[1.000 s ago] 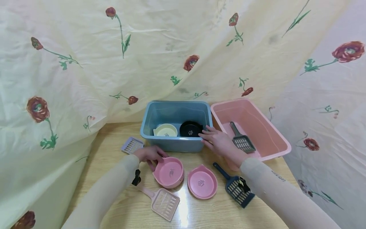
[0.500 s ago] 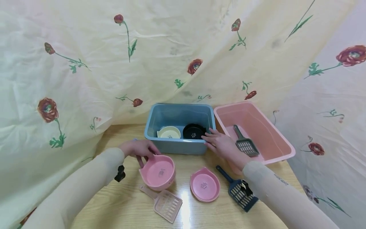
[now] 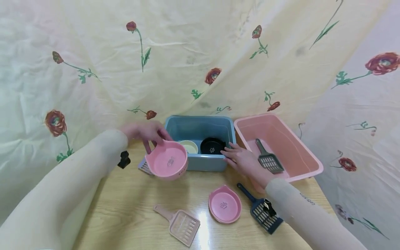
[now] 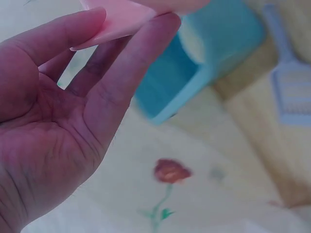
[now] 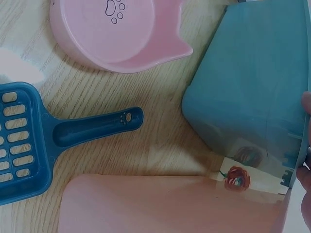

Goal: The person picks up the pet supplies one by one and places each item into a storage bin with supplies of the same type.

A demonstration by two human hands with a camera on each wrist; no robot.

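Observation:
My left hand (image 3: 147,134) pinches the cat-eared rim of a deep pink bowl (image 3: 167,162), lifted and tilted above the table, just left of the blue bin's front corner. In the left wrist view, thumb and fingers clasp the pink bowl's edge (image 4: 121,22). Inside the blue bin (image 3: 207,164) lie a cream bowl (image 3: 190,147) and a black bowl (image 3: 212,146); the held bowl partly hides the cream one. My right hand (image 3: 245,160) rests its extended fingers over the bin's front right rim. Only bits of those fingers enter the right wrist view.
A pink bin (image 3: 293,152) stands at right with a grey-green litter scoop (image 3: 270,163) inside. On the table lie a shallow pink bowl (image 3: 225,205), a navy scoop (image 3: 265,215), a light pink scoop (image 3: 184,227) and a lavender scoop (image 3: 143,166). Floral cloth (image 3: 187,52) hangs behind.
My left hand has raised the deep pink bowl off the table and carried it left, then up toward the blue bin. The right hand stays on the bin's rim.

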